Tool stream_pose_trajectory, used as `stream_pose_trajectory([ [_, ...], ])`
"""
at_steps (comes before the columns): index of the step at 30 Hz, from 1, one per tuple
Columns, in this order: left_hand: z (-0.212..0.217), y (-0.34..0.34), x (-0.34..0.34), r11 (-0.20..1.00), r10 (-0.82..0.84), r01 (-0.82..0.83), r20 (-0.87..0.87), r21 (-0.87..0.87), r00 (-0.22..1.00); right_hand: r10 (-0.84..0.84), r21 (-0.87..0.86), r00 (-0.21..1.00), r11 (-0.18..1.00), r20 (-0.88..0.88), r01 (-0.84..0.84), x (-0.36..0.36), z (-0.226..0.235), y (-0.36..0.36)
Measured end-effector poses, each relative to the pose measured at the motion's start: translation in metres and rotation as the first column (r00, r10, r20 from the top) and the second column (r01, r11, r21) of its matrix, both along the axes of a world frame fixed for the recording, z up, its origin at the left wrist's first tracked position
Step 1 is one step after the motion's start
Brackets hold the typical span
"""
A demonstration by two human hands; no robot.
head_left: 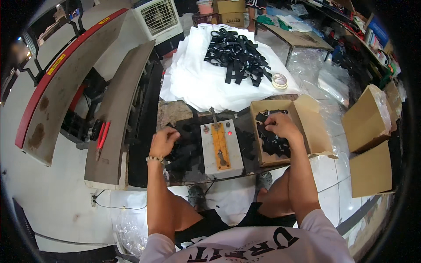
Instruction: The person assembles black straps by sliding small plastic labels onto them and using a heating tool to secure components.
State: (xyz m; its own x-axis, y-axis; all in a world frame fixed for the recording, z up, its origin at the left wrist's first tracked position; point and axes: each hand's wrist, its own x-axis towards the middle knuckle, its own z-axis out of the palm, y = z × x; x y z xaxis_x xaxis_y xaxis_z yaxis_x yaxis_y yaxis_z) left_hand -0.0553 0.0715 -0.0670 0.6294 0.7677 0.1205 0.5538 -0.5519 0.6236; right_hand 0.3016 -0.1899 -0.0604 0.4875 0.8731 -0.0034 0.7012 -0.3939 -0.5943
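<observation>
My right hand (281, 127) is over an open cardboard box (272, 105), its fingers pinched together on a short black fabric strip (262, 117). More short black strips (274, 144) lie loose inside the box. To the left, my left hand (165, 141) is curled closed just above a heap of black strips (186, 147) on the dark table; whatever its fingers grip is hidden. Between my hands stands a pale metal box-shaped device (234, 151) with an orange plate on top, a lever at its far end and a lit red lamp.
White sheets (188, 65) cover the table's far part, bearing a tangle of black straps (237, 52) and tape rolls (279, 80). Red-handled pliers (102, 136) lie on a brown board at left. Open cardboard boxes (366, 122) stand at right, an air cooler (158, 17) at back left.
</observation>
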Motion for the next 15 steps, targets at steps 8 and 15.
stream_pose_trajectory([
  [8,-0.037,0.033,0.027,0.992,0.125,-0.124,0.03,-0.022,0.992,0.117,0.156,0.993,0.98,0.029,-0.12,0.008,-0.03,0.005],
  [15,-0.069,0.049,0.061,0.987,-0.041,0.085,-0.294,0.136,0.955,0.092,0.351,0.987,0.936,-0.135,-0.039,0.004,-0.017,0.014],
])
